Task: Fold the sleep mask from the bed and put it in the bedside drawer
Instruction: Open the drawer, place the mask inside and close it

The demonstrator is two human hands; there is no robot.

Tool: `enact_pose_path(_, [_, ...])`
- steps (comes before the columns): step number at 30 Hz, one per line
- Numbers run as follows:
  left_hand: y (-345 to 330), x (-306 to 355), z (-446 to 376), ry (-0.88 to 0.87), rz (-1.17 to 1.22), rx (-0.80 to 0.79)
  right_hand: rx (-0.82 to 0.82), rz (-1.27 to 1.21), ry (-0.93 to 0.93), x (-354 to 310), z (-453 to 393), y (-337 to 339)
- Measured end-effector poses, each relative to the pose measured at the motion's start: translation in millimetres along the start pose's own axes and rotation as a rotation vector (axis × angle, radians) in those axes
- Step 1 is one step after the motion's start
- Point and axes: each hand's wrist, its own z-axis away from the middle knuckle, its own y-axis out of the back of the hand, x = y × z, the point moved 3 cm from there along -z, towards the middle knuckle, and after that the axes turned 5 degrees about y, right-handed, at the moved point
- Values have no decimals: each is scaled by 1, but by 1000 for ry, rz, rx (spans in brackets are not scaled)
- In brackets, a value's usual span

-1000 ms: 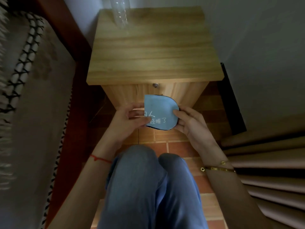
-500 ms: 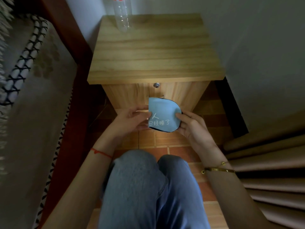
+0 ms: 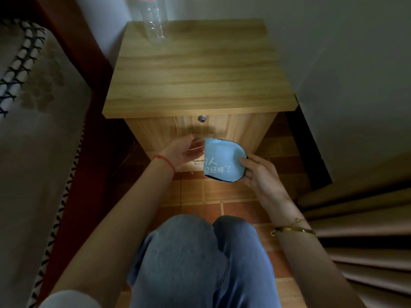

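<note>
In the middle of the frame, the right hand [image 3: 260,174] is pinching the folded blue sleep mask [image 3: 222,162]; the left hand [image 3: 182,152] is hanging open beside the shut drawer [image 3: 233,130].

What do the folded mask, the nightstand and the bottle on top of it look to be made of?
Sleep mask: soft matte fabric, light blue with dark edging; it holds a fold and bends in the right hand.
Nightstand: light wood or wood-look laminate with visible grain streaks and a low sheen; which one is unclear. Its knob looks metallic.
Bottle: clear plastic, see-through with ribbed walls.
</note>
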Motion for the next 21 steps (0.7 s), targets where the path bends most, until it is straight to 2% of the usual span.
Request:
enact_pose_path(8, [-6,-6,-4,-6,134,17,-36,-13,-2,0,0,3])
enact_pose_path(15, [1,-31,14,67,109,48,-71,1,19,3,12,9])
enact_pose_path(21, [2,-60,52,120,48,-4,-110,1,22,12,29,9])
